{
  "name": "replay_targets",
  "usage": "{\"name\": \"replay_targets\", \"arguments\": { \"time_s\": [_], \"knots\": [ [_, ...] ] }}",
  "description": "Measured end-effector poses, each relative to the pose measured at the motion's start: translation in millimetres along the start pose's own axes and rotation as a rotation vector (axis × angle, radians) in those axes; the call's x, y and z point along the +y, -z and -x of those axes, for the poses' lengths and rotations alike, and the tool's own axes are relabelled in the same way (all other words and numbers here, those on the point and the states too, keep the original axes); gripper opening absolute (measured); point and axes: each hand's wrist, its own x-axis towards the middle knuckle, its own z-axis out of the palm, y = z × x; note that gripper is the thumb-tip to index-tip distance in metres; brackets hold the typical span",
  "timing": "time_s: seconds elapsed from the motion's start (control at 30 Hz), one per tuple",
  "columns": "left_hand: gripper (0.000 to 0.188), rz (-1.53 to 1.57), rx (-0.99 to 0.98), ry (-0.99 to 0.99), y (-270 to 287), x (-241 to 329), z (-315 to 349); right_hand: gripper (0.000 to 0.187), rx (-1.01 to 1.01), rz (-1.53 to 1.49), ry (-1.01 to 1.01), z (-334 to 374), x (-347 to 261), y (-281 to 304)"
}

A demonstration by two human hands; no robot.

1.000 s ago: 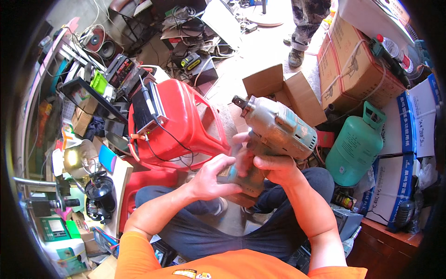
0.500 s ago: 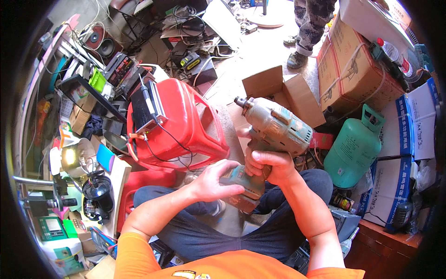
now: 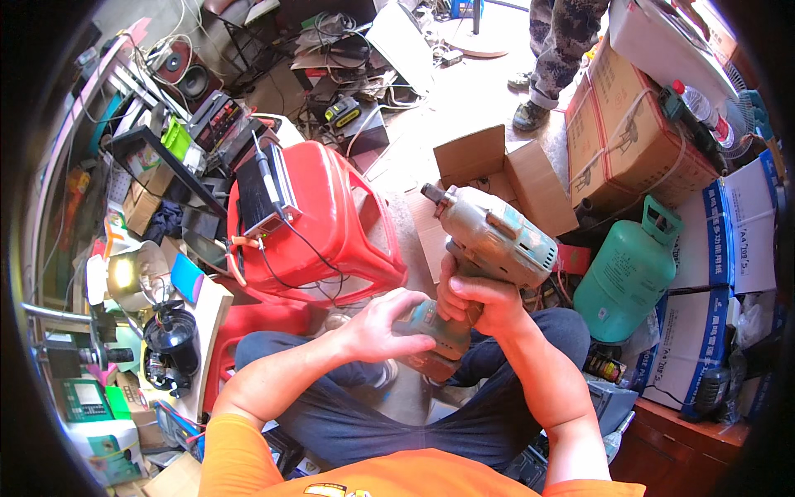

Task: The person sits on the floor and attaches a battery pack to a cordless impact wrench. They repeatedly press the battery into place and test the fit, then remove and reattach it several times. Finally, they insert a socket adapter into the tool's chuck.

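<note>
A worn, dirty grey-green cordless impact wrench (image 3: 497,236) is held tilted over my lap, its square drive pointing up and to the left. My right hand (image 3: 484,302) is wrapped round its handle, just below the motor housing. Lower down, my left hand (image 3: 387,328) grips the battery base (image 3: 435,335) from the left side, thumb and fingers spread around it. The trigger is hidden behind my right hand's fingers.
Left of my knees is a red plastic stool (image 3: 315,190) bearing a soldering station (image 3: 269,195). Ahead sits an open cardboard box (image 3: 530,178). A green gas cylinder (image 3: 625,273) and paper cartons (image 3: 691,344) stand at right. Another person's legs (image 3: 563,50) are beyond.
My right hand's forefinger, stretched out beside the handle before, is now curled in against it. The wrench has tipped slightly. Both hands keep their hold.
</note>
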Motion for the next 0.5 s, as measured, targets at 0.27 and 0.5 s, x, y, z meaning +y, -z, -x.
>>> {"name": "replay_targets", "arguments": {
  "time_s": [0.27, 0.5],
  "knots": [
    [0.065, -0.035, 0.003, -0.006, -1.0, 3.6, 0.7, 0.032, 0.056, 0.125, 0.021, 1.5, -6.5, -7.7],
    [0.066, -0.042, 0.008, -0.03, -1.2, 2.9, 0.0, 0.029, 0.04, 0.05, -0.011, 3.1, -10.8, -10.9]
  ]
}}
